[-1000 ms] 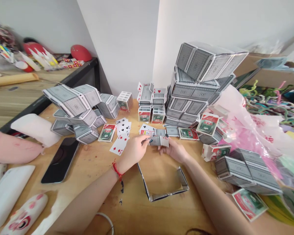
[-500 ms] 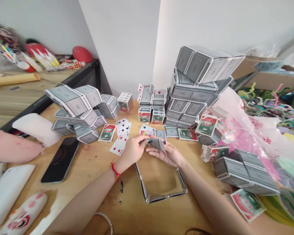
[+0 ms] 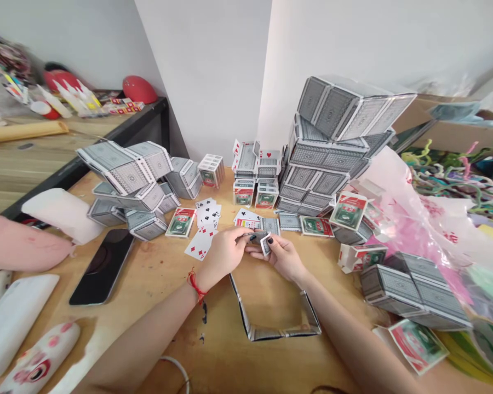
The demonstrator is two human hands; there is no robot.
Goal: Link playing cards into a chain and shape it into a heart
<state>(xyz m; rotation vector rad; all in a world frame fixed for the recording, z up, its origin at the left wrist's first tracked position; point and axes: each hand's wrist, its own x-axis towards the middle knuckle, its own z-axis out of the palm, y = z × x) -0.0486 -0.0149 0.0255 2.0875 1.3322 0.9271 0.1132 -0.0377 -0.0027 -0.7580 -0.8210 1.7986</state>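
Since the frame half a second ago, the right hand (image 3: 286,257) has closed in on the playing card (image 3: 259,237): its dark-nailed thumb now presses the card's end, which stands bent up with a white edge showing. Meanwhile the left hand (image 3: 227,249) has kept its place at the other end, pinching the card between thumb and fingers, seemingly to steady it against the right thumb's push. Both hands are thus clamped on the same card, held just above the table (image 3: 168,306); whether a second card lies under it is hard to tell, as the fingers cover much of it.

Between the forearms, an angular frame (image 3: 267,332) of bent cards stands on its edge, near the wrists, probably put there to be within easy reach. Just beyond the hands lie a grey-backed card (image 3: 270,226) and some loose cards (image 3: 207,212) face up, beside a red-and-green card box (image 3: 181,222); such nearness would save stretching. Farther out, tall grey blocks (image 3: 312,158) rise at the right and a lower stack (image 3: 127,169) sits at the left, likely set aside to leave working room (the phone (image 3: 102,267) lies apart from the cards too).
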